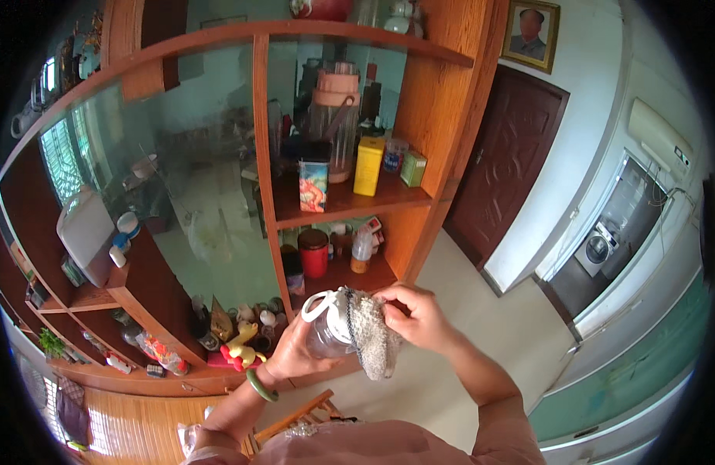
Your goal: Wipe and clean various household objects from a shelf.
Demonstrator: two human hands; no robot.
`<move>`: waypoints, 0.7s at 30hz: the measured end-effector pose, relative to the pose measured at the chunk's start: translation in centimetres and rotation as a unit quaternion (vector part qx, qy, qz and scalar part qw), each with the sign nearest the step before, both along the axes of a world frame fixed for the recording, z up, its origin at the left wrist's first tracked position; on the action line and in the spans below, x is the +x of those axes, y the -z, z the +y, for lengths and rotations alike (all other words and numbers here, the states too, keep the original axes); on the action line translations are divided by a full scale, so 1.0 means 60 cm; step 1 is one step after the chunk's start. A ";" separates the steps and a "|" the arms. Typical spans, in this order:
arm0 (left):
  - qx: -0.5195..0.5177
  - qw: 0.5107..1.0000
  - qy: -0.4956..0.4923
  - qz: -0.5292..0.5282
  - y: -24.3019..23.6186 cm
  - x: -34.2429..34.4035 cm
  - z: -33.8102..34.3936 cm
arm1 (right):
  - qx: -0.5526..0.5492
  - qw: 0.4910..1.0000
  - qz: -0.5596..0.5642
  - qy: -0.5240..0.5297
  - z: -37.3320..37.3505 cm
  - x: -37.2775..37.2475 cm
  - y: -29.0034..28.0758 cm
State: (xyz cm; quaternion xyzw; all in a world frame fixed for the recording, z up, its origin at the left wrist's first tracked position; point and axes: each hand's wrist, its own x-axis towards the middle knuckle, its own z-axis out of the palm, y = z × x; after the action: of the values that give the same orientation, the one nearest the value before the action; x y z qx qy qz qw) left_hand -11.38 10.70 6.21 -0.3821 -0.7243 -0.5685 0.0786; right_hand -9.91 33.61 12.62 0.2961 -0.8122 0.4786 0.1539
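Observation:
My left hand (295, 353), a green bangle at its wrist, is wrapped round a clear plastic container (325, 342) with a white lid (336, 316) and a loop handle (317, 301). My right hand (412, 314) grips a speckled beige, fluffy cloth (371, 349), which lies against the right side of the lid and hangs down beside the container. The container's right part is hidden by the cloth.
A wooden shelving unit (439, 93) stands ahead, holding a large jug (334, 124), tins, a red canister (312, 253) and small ornaments. A yellow toy (245, 341) is at lower left. A wooden chair (311, 407) is below me. Right are a door (506, 167) and doorway.

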 end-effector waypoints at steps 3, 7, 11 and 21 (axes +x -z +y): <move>-0.036 0.987 -0.094 0.128 0.000 0.005 -0.003 | -0.080 0.986 -0.147 -0.016 -0.013 0.024 -0.006; -0.133 0.949 -0.161 0.235 -0.024 0.016 -0.023 | -0.223 0.881 -0.394 -0.139 0.005 0.034 -0.017; -0.179 0.942 -0.133 0.251 -0.041 0.016 -0.043 | -0.157 0.915 -0.359 -0.091 -0.005 0.045 -0.010; -0.012 0.985 0.095 -0.144 0.033 0.029 -0.033 | 0.109 0.982 0.112 -0.108 -0.033 0.035 -0.079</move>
State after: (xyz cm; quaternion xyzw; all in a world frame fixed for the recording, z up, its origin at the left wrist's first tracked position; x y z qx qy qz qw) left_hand -9.67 8.70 4.21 -0.3641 -0.6953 -0.6137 -0.0852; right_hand -7.82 31.65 17.34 0.4487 -0.8002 0.3651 0.1583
